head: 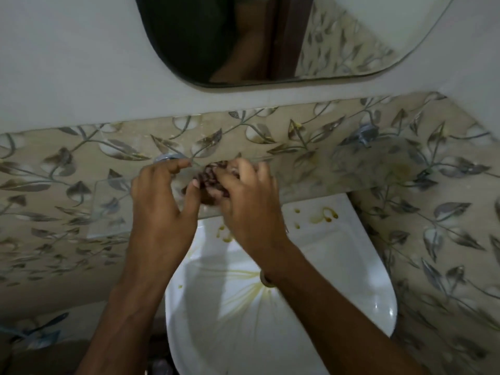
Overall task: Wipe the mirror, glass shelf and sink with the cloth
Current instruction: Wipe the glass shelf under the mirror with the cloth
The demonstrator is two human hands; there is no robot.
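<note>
- Brown patterned cloth (213, 182), bunched small, sits over the middle of the glass shelf (113, 204), near its front edge, between both hands.
- Left hand (162, 201) is half open, thumb and fingertips pinching the cloth's left side.
- Right hand (249, 196) is curled round the cloth's right side, fingers closed on it.
- Step in hand, I judge: the shelf, with the cloth being gathered or refolded for a pass.
- Next move calls for spreading the cloth flat and sweeping along the shelf toward its right end.
- Count: one cloth, one shelf, one mirror (243, 36), one sink (338, 280), two hands.
- Yellow-brown stains mark the sink's back rim and basin, so it looks not yet wiped.
</note>
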